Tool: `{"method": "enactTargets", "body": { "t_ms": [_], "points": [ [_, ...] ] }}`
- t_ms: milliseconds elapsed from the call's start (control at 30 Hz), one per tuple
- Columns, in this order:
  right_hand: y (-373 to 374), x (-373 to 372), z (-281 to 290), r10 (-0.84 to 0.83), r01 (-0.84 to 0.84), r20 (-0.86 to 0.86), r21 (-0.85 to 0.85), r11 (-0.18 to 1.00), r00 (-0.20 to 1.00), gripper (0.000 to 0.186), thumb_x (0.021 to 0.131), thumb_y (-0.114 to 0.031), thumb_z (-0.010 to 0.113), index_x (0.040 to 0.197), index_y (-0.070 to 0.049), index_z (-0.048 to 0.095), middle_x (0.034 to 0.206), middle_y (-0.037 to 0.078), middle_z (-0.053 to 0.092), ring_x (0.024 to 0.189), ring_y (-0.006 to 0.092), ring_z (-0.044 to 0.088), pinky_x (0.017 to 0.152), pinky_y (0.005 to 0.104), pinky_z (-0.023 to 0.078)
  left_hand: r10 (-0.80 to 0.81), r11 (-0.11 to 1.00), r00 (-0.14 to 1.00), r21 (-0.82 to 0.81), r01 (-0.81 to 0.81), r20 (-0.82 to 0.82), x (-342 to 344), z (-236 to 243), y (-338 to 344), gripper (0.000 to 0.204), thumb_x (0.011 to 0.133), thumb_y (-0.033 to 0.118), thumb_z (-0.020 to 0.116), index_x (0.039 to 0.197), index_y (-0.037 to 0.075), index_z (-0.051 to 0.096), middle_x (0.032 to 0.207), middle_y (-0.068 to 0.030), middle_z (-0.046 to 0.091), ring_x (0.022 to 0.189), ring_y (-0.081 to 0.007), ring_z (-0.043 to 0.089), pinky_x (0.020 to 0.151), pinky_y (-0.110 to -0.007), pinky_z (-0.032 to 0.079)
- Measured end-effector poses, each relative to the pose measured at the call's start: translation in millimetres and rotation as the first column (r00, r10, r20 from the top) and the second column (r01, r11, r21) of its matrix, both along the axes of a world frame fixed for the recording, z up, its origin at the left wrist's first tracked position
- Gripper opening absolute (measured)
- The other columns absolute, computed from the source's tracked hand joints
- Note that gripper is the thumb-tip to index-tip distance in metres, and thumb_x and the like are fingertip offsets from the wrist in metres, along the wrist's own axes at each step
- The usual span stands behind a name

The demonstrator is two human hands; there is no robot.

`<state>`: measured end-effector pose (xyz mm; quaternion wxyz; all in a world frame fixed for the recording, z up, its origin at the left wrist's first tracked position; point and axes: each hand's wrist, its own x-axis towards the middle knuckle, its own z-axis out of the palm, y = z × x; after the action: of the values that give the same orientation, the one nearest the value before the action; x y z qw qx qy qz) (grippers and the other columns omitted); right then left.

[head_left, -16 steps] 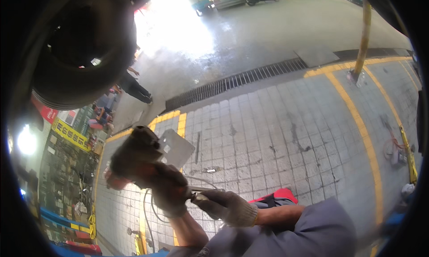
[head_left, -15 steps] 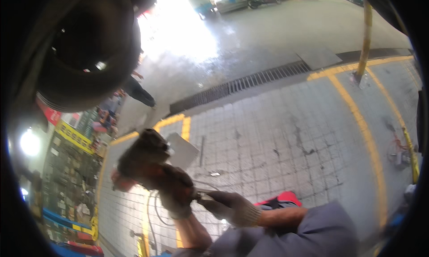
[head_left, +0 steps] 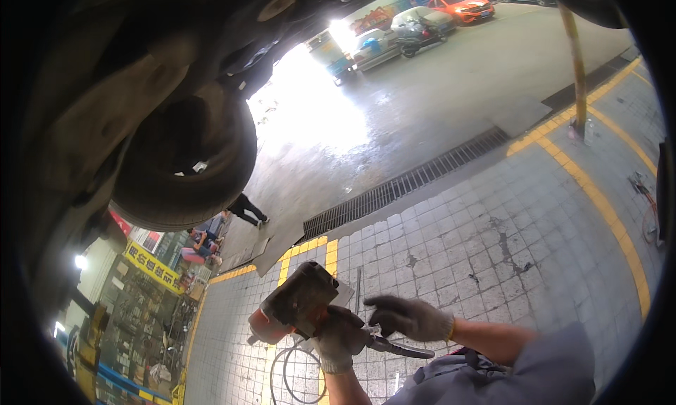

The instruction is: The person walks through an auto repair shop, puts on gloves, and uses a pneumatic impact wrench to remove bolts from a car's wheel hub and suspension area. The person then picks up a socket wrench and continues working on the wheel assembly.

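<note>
My left hand grips a dark, orange-housed pneumatic impact wrench by its handle, with the bulky head tilted toward the upper right. A metal fitting and dark hose come off the handle's end, and a thin cable loops below the tool. My right hand, in a dirty knit glove, is just right of that fitting, fingers apart and slightly curved, index reaching leftward. Both forearms come from the lower edge.
A raised vehicle's underside and tyre hang at upper left. A yellow post rises at right beside a long drain grate. A walking person and seated person are at left. Parked cars and a scooter stand behind.
The view has tilted up, showing more of the vehicle's underside, and the wrench sits lower in the picture. My right hand has come off the fitting, its fingers now apart.
</note>
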<state>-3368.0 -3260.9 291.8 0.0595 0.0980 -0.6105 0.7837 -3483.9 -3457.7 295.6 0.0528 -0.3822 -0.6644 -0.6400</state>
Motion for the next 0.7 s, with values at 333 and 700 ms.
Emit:
{"method": "enactTargets", "body": {
  "t_ms": [333, 700],
  "points": [
    [21.8, -44.8, 26.2, -0.194, 0.159, -0.246, -0.153, 0.975, 0.950, 0.048, 0.117, -0.040, 0.051, 0.143, -0.001, 0.062, 0.105, 0.011, 0.077, 0.081, 0.0129, 0.073, 0.072, 0.0304, 0.062, -0.509, 0.826, 0.808, 0.432, 0.361, 0.298, -16.2, -5.8, -14.2, 0.046, 0.112, 0.035, 0.050, 0.149, 0.007, 0.048, 0.125, -0.0167, 0.066, 0.095, -0.0283, 0.070, 0.059, -0.040, 0.060],
    [3.5, -73.5, 51.4, -0.311, 0.395, -0.516, 0.060, 0.917, 0.799, 0.053, 0.116, -0.046, 0.046, 0.141, -0.003, 0.062, 0.116, 0.024, 0.076, 0.103, 0.0388, 0.077, 0.089, 0.0455, 0.061, -0.867, 0.490, 0.398, 0.657, 0.573, 0.299, 2.2, 2.3, 6.6, 0.047, 0.113, 0.036, 0.052, 0.151, 0.008, 0.053, 0.134, -0.0139, 0.065, 0.114, -0.0295, 0.066, 0.085, -0.050, 0.060]
  ]
}}
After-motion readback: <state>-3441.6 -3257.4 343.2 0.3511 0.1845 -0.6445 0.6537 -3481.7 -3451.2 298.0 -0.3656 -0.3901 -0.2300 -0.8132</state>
